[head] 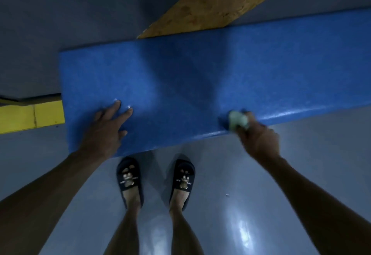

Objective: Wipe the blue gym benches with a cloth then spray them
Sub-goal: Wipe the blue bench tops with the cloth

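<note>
Two hands on blue bench (200, 78): left hand (106, 128) flat, fingers straight, bracing near-left; right hand (259, 142) fingers curled round cloth (239, 122) at near edge — keep pressure, overlap strokes toward far right.

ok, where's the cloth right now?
Head view, right of centre: the cloth is bunched in the right hand, on the near edge of the blue bench.

Bench (200, 78) right end cut off; cloth (239, 119) blurred, partly hidden.

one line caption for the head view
Left hand braces padded blue gym bench; right hand wipes with pale crumpled cloth.
</note>
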The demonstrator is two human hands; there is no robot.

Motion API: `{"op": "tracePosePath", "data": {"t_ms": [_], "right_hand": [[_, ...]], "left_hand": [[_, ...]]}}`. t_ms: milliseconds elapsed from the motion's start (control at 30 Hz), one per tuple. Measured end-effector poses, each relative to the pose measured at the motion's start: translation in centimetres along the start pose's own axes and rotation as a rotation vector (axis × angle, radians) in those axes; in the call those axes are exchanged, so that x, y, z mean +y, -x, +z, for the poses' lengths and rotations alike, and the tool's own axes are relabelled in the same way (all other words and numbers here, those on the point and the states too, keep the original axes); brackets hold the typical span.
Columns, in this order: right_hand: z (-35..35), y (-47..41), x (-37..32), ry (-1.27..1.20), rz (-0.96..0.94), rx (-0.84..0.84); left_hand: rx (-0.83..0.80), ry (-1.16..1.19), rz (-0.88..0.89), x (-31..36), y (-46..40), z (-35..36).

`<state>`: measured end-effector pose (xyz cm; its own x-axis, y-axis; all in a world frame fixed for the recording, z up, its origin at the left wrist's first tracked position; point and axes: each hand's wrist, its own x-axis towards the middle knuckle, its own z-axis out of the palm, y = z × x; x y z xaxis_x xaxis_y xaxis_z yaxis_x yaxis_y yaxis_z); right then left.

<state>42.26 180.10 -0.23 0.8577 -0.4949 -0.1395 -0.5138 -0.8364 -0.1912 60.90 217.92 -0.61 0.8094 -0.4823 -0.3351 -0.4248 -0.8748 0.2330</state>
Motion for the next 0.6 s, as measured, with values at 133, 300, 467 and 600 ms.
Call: {"op": "tracePosePath", "data": {"t_ms": [133,300,467,600], "right_hand": [[-0.4,-2.2,1.1,-0.08,0.478,0.048],[3.0,0.4,-11.3,-0.082,0.226,0.029],[2.2,0.6,-17.2,0.044,-0.497,-0.21],[0.2,-4.1,-10.1,0.278,-0.339,-0.051]], "left_hand": [[0.033,0.015,0.004,0.0,0.2,0.4],[0.035,0.057,0.032,-0.3,0.4,0.1],[0.0,0.109,0.114,-1.8,1.5,-1.6],[0.064,0.097,0.127,-5.4,3.1,-2.5]]}}
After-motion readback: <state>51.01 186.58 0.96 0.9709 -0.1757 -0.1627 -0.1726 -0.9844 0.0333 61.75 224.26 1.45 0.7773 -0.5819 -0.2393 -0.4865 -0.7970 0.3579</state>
